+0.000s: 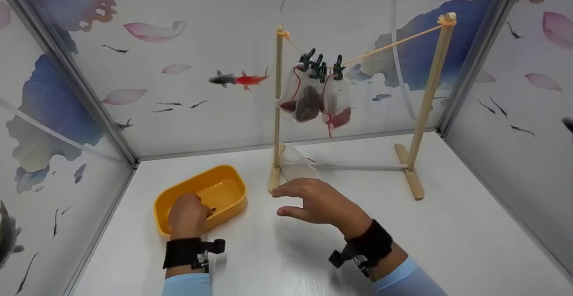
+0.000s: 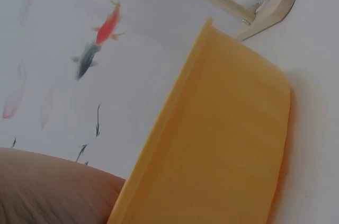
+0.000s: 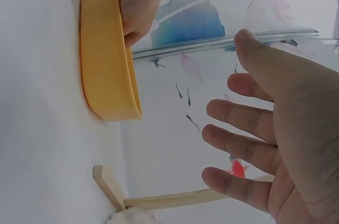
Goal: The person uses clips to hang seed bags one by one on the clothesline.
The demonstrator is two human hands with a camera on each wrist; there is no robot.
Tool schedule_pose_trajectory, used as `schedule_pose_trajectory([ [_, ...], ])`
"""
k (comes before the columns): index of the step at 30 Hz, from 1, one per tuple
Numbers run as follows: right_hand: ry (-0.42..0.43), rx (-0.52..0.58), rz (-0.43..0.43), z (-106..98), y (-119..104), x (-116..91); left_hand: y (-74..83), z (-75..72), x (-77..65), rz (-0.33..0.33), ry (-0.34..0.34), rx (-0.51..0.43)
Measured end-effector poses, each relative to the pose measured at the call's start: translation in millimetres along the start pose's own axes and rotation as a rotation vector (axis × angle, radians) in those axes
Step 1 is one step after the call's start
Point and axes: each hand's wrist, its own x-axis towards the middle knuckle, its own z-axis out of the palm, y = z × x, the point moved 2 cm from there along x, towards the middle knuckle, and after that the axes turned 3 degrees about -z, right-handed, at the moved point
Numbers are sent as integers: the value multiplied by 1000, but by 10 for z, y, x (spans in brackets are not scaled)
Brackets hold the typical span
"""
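Note:
My left hand [image 1: 189, 213] reaches down into a yellow plastic tub [image 1: 230, 197]. A small dark bit [image 1: 213, 209] shows beside the thumb, too small to make out, and most of the fingers are hidden. The right hand [image 1: 320, 202] is held above the table with its fingers spread and nothing in them, as the right wrist view confirms. Just beyond it lies a pale drawstring bag [image 1: 295, 164] at the foot of the left post. Several translucent bags with red strings and dark contents [image 1: 309, 103] hang from an orange cord [image 1: 389, 46] by dark green clips [image 1: 339, 66].
A wooden stand, with its left post [image 1: 278, 108] and right post [image 1: 430, 94], carries the cord. A pale crossbar [image 1: 358, 167] joins its feet low over the white table [image 1: 461, 242]. Printed panels [image 1: 201, 121] wall in the back and sides.

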Motion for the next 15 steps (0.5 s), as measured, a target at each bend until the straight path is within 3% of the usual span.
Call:
schedule_pose_trajectory([
  [8, 7, 13, 27, -52, 32, -14, -14, 8, 26, 45, 33, -5],
  [15, 18, 17, 31, -59, 40, -29, -6, -10, 14, 39, -23, 14],
])
